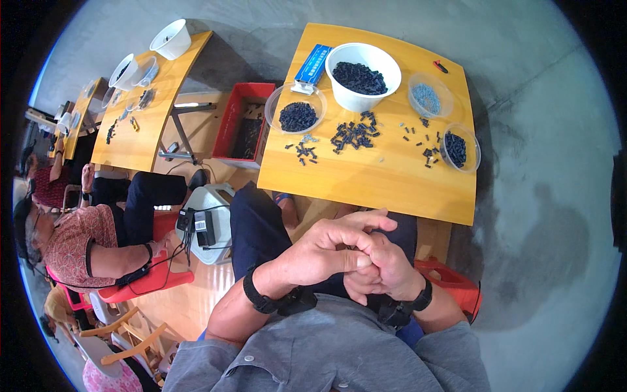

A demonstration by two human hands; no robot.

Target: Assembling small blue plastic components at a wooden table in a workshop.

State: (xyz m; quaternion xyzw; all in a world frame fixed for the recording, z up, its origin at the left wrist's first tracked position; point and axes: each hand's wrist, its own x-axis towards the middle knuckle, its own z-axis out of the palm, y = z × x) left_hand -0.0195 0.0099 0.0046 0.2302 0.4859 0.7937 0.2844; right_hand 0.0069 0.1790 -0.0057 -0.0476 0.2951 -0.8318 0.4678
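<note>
My left hand point(333, 245) and my right hand point(386, 269) are pressed together above my lap, short of the table's near edge. The left thumb and fingers close over the curled fingers of the right. Whatever may lie between them is hidden. On the wooden table point(313, 173) beyond, a loose pile of small black plastic parts point(353, 135) lies in the middle. A large white tub point(349, 99) full of black parts stands behind it. At the left is a clear bowl of black parts point(298, 117); at the right, a tilted clear cup of black parts point(456, 150).
Also on the table are a clear bowl of light-blue pieces point(426, 98), a blue-and-white box point(311, 68) and a small red-and-black tool point(441, 66). A red crate point(230, 130) stands on the floor to the left. Another person point(91, 242) sits left, near a second table point(153, 104).
</note>
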